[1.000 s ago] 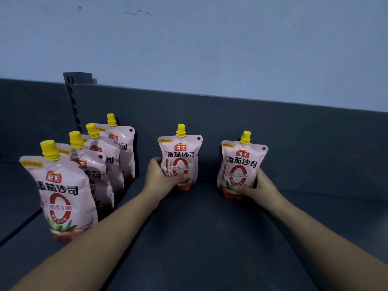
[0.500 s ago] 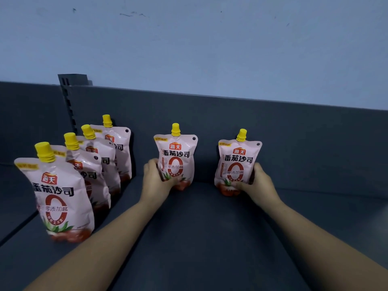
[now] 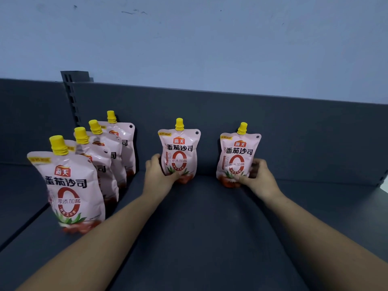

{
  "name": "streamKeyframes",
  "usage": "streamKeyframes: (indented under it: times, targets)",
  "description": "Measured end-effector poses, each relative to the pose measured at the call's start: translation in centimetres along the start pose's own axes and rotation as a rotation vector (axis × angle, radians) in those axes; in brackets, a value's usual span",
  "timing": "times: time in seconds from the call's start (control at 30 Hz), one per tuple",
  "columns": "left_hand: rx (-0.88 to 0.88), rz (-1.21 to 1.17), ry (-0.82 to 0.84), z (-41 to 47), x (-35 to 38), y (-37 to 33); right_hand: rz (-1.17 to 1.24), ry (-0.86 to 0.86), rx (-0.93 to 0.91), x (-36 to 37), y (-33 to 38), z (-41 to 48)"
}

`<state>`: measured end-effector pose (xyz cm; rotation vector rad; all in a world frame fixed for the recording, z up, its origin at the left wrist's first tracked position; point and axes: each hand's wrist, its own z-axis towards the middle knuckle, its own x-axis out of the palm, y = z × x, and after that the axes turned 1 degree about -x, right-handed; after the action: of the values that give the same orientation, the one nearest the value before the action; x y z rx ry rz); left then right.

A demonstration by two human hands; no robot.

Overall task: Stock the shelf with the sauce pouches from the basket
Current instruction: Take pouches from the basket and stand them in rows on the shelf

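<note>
Wall point(image 3: 189, 38): pale blue with a few dark marks; it fills the view from 10 to 2 o'clock.
Shelf point(image 3: 199, 238): dark grey deck that fills the view from 3 through 6 to 9 o'clock; every pouch stands on it.
Back panel point(image 3: 294, 131): dark grey and upright behind the shelf; a slotted post point(image 3: 70, 95) rises at its 10 o'clock end.
Row of four pouches point(image 3: 73, 185): pink and upright, one behind another, running from 8 o'clock up to the back panel at 10 o'clock; labels face the camera.
Forearms: bare, entering from 7 and 5 o'clock and reaching toward the back panel.
Left pouch point(image 3: 179, 152): upright near the centre, close to the back panel, apart from the row at its 9 o'clock.
Right pouch point(image 3: 238, 156): upright at 3 o'clock of the left pouch, apart from it.
Left hand point(image 3: 159, 175): grip grasping the lower left edge of the left pouch, thumb across its front.
Right hand point(image 3: 259, 177): grip grasping the lower right edge of the right pouch, thumb at its base.
Caps point(image 3: 179, 123): yellow, one atop each pouch.
</note>
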<state>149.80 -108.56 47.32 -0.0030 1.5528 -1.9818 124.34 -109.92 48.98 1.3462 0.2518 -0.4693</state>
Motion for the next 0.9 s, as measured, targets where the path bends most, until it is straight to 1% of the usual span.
streamKeyframes:
  times: [0.13,0.23,0.3,0.4,0.47,0.53,0.63,0.7,0.8,0.9]
  targets:
    - [-0.033,0.043,0.042,-1.1,-0.6,0.1,-0.096,-0.098,-0.009,0.0,0.5,-1.5]
    - [-0.072,0.105,0.053,-2.4,-1.3,-0.2,-0.141,-0.11,0.002,0.0,1.0,-2.7]
    - [-0.098,0.165,0.082,-3.3,-1.9,-0.5,-0.147,-0.07,0.0,0.1,1.6,-3.4]
    - [-0.091,0.273,0.166,-4.8,-3.3,-1.0,-0.211,0.072,-0.048,0.5,2.7,-4.5]
    - [-0.039,0.305,0.2,-6.4,-4.6,-1.6,-0.267,0.188,-0.142,1.2,3.5,-5.4]
    - [0.031,0.378,0.218,-8.3,-6.5,-2.4,-0.332,0.289,-0.282,2.2,4.7,-6.6]
    - [0.102,0.612,0.238,-11.8,-10.8,-3.3,-0.417,0.411,-0.499,4.5,6.9,-9.3]
    - [0.115,0.772,0.181,-14.2,-14.6,-3.3,-0.417,0.486,-0.603,6.6,8.6,-11.3]
    - [0.098,0.938,0.034,-18.6,-20.7,-2.7,-0.431,0.608,-0.757,10.0,11.5,-14.8]
    - [0.029,1.038,-0.111,-23.4,-27.0,-1.5,-0.427,0.63,-0.923,13.1,14.7,-18.6]
